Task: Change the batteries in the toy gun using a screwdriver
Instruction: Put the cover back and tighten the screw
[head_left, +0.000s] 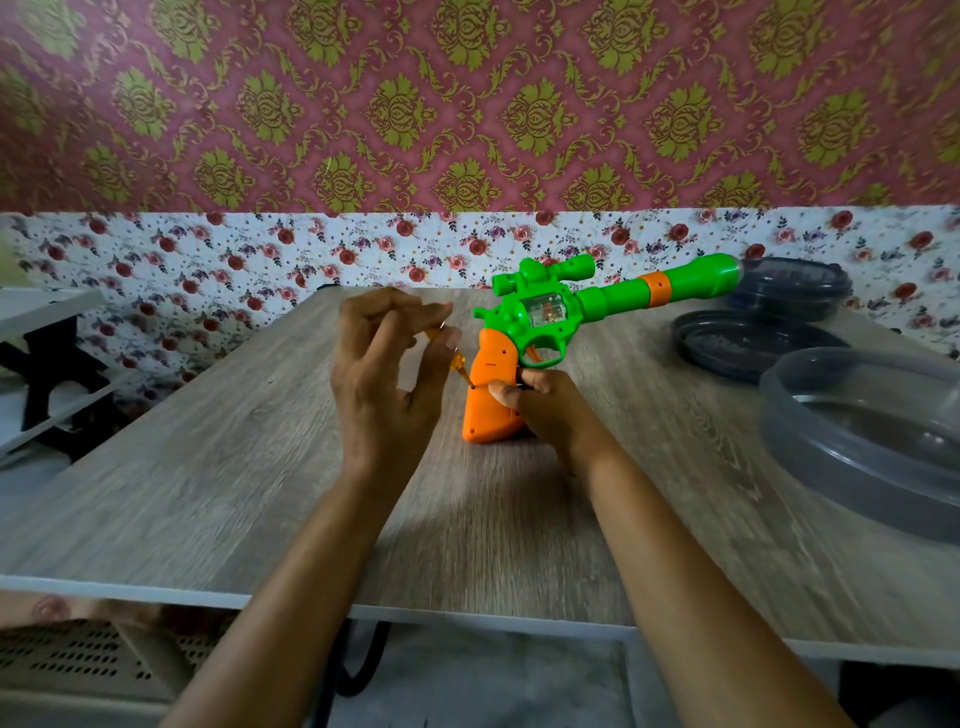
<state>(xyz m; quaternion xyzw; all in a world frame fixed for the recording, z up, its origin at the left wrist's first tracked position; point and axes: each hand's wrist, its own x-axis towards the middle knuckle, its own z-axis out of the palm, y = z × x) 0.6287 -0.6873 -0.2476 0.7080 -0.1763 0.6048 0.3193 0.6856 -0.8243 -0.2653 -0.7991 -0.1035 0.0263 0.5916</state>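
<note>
Spanning most of the view, the wood-grain table (208, 467) carries every item. 3 grey round plastic containers occupy its right side: the nearest container (857, 457) at the right edge, a shallow container (748, 343) behind it, and a far container (795, 288) by the wall. The toy gun (550, 312) stands on the butt of its orange handle (491, 410) near the table centre. Its green barrel angles up to the right, and its muzzle overlaps the far container in view. The right grip (540, 405) is curled round the lower handle from the right, thumb across the side face. The left grip (387, 374) pinches a small amber-handled screwdriver (458, 360) between its fingertips. The screwdriver tip meets the handle's left edge.
</note>
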